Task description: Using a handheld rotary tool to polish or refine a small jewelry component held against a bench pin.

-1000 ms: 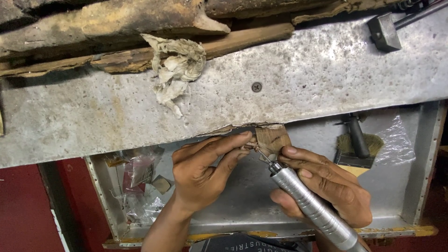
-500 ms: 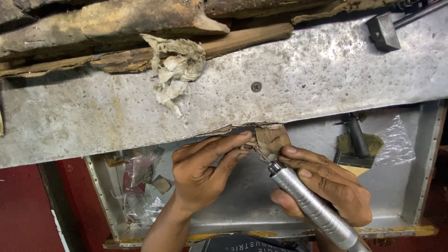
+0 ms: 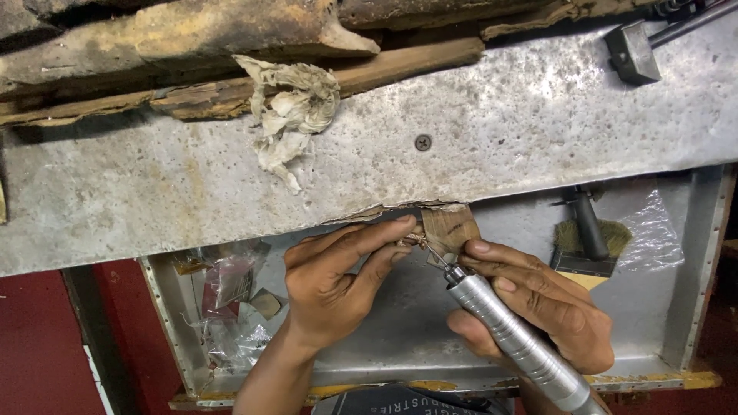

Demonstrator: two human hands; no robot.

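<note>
- We pinch a small workpiece, pale and hard to make out, in the fingertips of our left hand, closed on it against a little wooden peg that juts from the front edge of the metal-clad bench top.
- Our right hand is wrapped shut around a silver rotary handpiece, held like a pen; its thin bit points up and to the left, with its tip right at the pinched piece, just beside the left fingertips.
- Directly beneath both hands lies an open metal tray drawer, its floor showing between and around our wrists.
- To the right of the handpiece grip, inside the drawer, a black-handled brush with tan bristles rests near a crumpled clear plastic bag.
- To the left of the left hand, also in the drawer, we see a heap of small clear plastic packets.
- Beyond the grip, on the bench top, a screw head sits just above the peg, and a crumpled dirty rag lies farther off to the left.
- Behind the rag run rough wooden planks; far to the upper right lies a hammer head.
</note>
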